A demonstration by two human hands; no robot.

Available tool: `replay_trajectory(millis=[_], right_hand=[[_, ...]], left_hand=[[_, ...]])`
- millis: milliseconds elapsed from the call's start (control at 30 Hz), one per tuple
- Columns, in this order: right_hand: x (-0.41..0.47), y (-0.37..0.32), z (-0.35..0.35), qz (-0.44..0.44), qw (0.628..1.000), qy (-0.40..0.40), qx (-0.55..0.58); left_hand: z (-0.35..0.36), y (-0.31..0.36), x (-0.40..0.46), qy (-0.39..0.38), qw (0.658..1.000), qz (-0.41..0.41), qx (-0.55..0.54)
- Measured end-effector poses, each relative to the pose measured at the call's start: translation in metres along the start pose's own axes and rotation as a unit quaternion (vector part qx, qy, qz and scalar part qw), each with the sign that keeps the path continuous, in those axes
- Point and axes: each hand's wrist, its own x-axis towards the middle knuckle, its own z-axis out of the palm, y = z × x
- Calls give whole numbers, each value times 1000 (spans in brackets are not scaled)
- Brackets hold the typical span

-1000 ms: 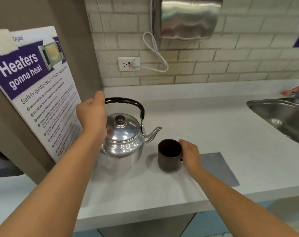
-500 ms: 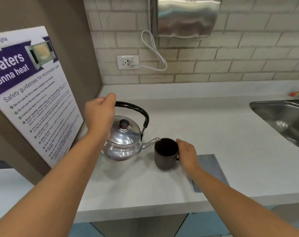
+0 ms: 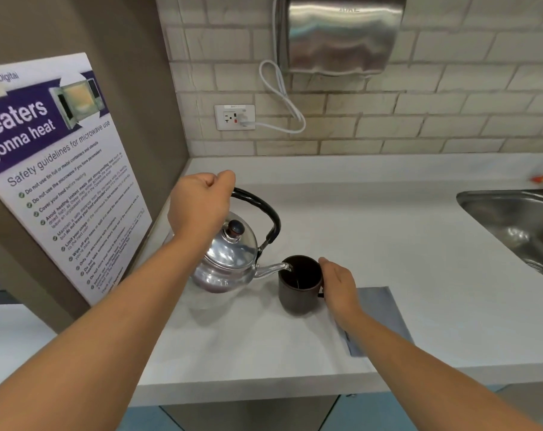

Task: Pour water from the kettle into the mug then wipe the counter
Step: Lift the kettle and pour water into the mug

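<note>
A shiny metal kettle (image 3: 229, 259) with a black handle hangs tilted above the white counter (image 3: 388, 244). My left hand (image 3: 200, 203) grips the handle from above. Its spout reaches over the rim of a dark brown mug (image 3: 298, 287), which stands on the counter, and a thin stream of water falls inside. My right hand (image 3: 338, 284) wraps the mug's right side at its handle. A grey cloth (image 3: 382, 309) lies flat just right of the mug, partly under my right forearm.
A steel sink (image 3: 519, 222) is set into the counter at the right. A poster board (image 3: 52, 169) leans on the wall at the left. On the tiled wall are a socket (image 3: 234, 117) with a white cable and a metal dryer (image 3: 341, 32).
The kettle has been lifted off the counter and tipped to the right, so its spout came over the mug's rim. Water now runs into the mug. My right hand stayed on the mug.
</note>
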Motion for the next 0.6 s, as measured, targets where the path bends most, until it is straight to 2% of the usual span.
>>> replay_trajectory(millis=[600], right_hand=[[1,-1,1,-12,1000,-5,3]], left_hand=[[4,30,13,-24,991,69,111]])
